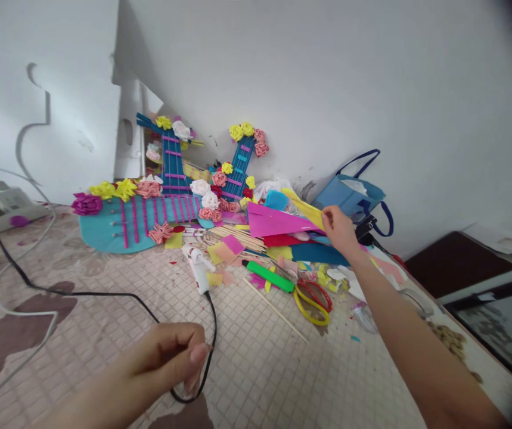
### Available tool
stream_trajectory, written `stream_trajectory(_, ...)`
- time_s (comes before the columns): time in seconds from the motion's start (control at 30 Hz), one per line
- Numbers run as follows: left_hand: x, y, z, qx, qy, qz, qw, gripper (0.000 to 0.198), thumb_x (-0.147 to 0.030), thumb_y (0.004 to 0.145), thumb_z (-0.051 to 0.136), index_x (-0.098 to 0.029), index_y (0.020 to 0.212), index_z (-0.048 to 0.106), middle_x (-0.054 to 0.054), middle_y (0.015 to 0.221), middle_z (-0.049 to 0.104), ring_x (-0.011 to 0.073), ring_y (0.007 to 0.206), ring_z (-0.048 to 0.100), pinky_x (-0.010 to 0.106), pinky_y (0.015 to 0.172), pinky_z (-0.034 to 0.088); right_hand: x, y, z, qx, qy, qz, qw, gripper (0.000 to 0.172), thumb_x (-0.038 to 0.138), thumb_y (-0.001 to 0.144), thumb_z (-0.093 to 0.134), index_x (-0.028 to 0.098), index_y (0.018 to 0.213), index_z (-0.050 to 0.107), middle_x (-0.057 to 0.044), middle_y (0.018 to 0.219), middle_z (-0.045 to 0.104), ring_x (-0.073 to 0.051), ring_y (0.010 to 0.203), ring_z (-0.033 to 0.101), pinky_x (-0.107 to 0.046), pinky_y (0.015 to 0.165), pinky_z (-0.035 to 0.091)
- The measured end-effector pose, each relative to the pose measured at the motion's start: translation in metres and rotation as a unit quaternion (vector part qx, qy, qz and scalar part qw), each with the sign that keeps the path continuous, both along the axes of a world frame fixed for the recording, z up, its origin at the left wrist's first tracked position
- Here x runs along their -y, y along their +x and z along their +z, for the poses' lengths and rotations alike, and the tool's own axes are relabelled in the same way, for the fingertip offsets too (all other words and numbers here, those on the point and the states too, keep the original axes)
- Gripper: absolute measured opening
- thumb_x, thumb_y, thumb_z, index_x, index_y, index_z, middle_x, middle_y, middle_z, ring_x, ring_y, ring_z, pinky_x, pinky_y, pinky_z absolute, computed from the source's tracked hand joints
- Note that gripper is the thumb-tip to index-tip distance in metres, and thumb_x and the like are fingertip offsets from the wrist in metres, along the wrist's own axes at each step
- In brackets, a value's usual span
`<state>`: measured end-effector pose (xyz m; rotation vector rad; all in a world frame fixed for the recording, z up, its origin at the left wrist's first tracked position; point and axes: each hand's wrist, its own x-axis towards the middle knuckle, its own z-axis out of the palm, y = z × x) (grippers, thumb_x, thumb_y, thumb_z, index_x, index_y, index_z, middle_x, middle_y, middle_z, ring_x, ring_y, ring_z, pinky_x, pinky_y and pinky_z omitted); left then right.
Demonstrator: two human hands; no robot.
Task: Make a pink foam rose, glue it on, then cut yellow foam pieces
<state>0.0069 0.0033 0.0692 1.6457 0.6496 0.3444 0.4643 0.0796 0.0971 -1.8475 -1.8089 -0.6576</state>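
My right hand (pixel 340 229) reaches far across the table into a pile of coloured craft sheets. Its fingers pinch the edge of a yellow sheet (pixel 304 208) that lies over a pink sheet (pixel 276 221). My left hand (pixel 166 357) hovers low at the near edge with fingers curled together, right beside the black cord (pixel 81 294) of a white glue gun (pixel 198 269). Whether the fingers hold the cord is unclear.
Blue guitar-shaped crafts with paper flowers (pixel 148 211) lean at the back wall. Wooden sticks (pixel 238 237), a green cutter (pixel 268 276), yellow-handled scissors (pixel 312 301) and paper scraps litter the middle. A blue bag (pixel 349 193) stands at the right. White cables (pixel 23 310) cross the left.
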Motion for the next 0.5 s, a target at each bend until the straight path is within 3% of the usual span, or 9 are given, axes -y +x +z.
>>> stream_trajectory(0.17,-0.012,0.016,-0.009,-0.029,0.047,0.019,0.998,0.029,-0.043,0.086,0.048,-0.018,0.074,0.053,-0.001,0.07,0.053,0.0116,0.067,0.048,0.021,0.061,0.04,0.018,-0.03,0.014,-0.083,0.025,0.043,0.995,0.021,0.029,0.09,0.037,0.02,0.099,0.054,-0.007,0.085,0.064,-0.021,0.074,0.059,-0.03,0.067,0.044)
stream_trajectory(0.3,-0.018,0.015,-0.025,-0.002,0.042,0.037,0.998,0.024,-0.041,0.085,0.051,-0.02,0.096,0.053,0.002,0.088,0.057,0.0136,0.078,0.053,0.026,0.071,0.045,0.036,-0.066,0.017,-0.105,-0.013,0.13,0.986,0.022,0.032,0.09,0.038,0.02,0.094,0.056,-0.005,0.086,0.064,-0.019,0.073,0.059,-0.029,0.067,0.045)
stream_trajectory(0.4,-0.019,0.016,-0.033,0.033,0.034,0.057,0.997,0.044,-0.039,0.081,0.058,-0.024,0.119,0.041,0.006,0.113,0.053,0.0146,0.088,0.055,0.031,0.081,0.046,0.051,-0.098,0.011,-0.119,-0.056,0.182,0.974,0.021,0.034,0.09,0.041,0.021,0.089,0.058,-0.004,0.082,0.066,-0.017,0.072,0.06,-0.028,0.067,0.045)
stream_trajectory(0.5,-0.016,0.02,-0.035,0.056,0.028,0.07,0.996,0.063,-0.037,0.075,0.065,-0.026,0.128,0.032,0.008,0.125,0.047,0.0186,0.103,0.053,0.034,0.088,0.045,0.067,-0.133,0.001,-0.089,-0.152,0.252,0.951,0.022,0.034,0.092,0.04,0.022,0.089,0.06,-0.004,0.086,0.068,-0.017,0.077,0.062,-0.028,0.071,0.045)
